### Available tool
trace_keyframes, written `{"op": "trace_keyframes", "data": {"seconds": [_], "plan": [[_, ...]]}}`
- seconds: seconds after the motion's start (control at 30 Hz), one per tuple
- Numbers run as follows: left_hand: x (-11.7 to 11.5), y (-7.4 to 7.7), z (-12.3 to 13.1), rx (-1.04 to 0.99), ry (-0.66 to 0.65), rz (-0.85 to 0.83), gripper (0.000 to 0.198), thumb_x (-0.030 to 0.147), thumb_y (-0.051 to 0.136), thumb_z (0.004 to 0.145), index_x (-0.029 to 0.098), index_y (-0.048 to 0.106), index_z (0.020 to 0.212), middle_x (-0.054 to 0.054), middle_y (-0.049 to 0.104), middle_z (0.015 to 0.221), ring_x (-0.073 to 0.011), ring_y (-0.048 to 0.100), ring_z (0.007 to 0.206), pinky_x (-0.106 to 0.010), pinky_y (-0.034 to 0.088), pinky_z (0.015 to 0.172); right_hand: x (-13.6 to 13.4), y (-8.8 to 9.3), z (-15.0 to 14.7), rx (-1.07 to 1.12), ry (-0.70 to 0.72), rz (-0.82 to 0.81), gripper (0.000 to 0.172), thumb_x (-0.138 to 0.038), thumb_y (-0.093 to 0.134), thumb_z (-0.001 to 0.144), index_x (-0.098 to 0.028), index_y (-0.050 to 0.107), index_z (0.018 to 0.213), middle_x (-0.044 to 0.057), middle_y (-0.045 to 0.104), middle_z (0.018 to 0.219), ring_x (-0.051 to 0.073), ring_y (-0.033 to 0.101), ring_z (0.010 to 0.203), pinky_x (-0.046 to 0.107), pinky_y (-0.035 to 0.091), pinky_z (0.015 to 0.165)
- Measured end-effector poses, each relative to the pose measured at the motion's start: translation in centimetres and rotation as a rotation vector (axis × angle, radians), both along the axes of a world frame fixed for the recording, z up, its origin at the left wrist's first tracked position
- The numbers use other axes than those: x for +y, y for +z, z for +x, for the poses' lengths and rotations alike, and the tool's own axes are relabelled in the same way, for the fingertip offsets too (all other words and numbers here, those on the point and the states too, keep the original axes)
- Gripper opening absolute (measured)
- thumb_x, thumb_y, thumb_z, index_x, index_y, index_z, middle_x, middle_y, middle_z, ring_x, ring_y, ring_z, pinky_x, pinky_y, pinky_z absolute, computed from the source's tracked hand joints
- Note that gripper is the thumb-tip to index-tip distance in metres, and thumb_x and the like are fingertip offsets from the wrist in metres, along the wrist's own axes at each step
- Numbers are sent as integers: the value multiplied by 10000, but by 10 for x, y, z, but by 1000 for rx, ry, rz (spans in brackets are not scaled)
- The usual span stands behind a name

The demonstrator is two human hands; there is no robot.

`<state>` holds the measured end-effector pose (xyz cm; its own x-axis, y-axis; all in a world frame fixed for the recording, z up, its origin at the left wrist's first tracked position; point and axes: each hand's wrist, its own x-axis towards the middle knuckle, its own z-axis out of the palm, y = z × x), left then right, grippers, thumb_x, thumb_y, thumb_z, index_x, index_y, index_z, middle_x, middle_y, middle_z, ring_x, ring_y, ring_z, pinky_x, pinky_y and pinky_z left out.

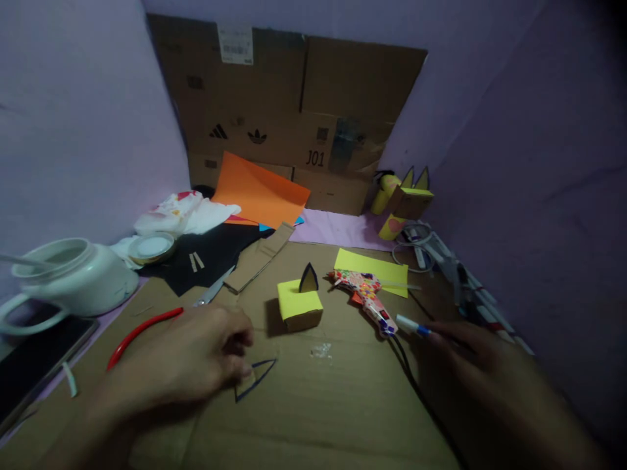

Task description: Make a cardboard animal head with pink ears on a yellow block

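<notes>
My left hand pinches a small cardboard triangle with a dark blue outline and holds it flat on the cardboard work surface. My right hand grips a blue and white marker pen, tip pointing left. Between the hands, a little farther back, sits a small cardboard box with a yellow top; one dark-edged triangle ear stands on its far corner. A patterned glue gun lies just right of the box, its black cord running toward me.
Scissors, a red-handled tool, a cardboard strip, yellow paper, orange paper, black paper, a white pot, a phone, a finished box figure and cables at the right. Flattened cartons stand behind.
</notes>
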<state>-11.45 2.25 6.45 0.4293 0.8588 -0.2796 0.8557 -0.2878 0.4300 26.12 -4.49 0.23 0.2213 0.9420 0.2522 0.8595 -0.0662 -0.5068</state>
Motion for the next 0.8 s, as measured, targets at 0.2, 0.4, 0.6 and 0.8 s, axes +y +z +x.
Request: {"op": "trace_keyframes", "data": {"seconds": [0.2,0.4,0.6,0.8], "plan": [[-17,-21,19,55,-104,31,103,143,565,628,224,547,688,-2,652,820,-199,579,721,-267,303,562,0,12,-24,15,14,-1,299,-420,544,794,-208,732,891,129,759,937,348,711,836,480,554,747],[-13,-17,13,-107,-4,-162,94,153,543,632,225,566,688,27,614,733,-167,558,672,-234,309,521,31,23,-90,623,345,-121,609,-344,754,654,-235,575,1226,123,641,1277,320,611,1152,472,493,965],[10,-11,14,-729,321,-132,137,308,636,634,181,585,645,78,446,456,-76,360,400,-182,273,389,72,4,-133,893,554,-237,924,-143,775,554,-193,368,1382,174,387,1500,288,395,1367,484,282,1131],[13,-21,31,-974,557,-32,126,280,670,651,159,637,641,53,511,401,-79,408,340,-172,304,334,72,2,-147,794,498,-213,716,-89,767,599,-204,522,1262,103,614,1291,290,561,1199,470,419,1019]]}}
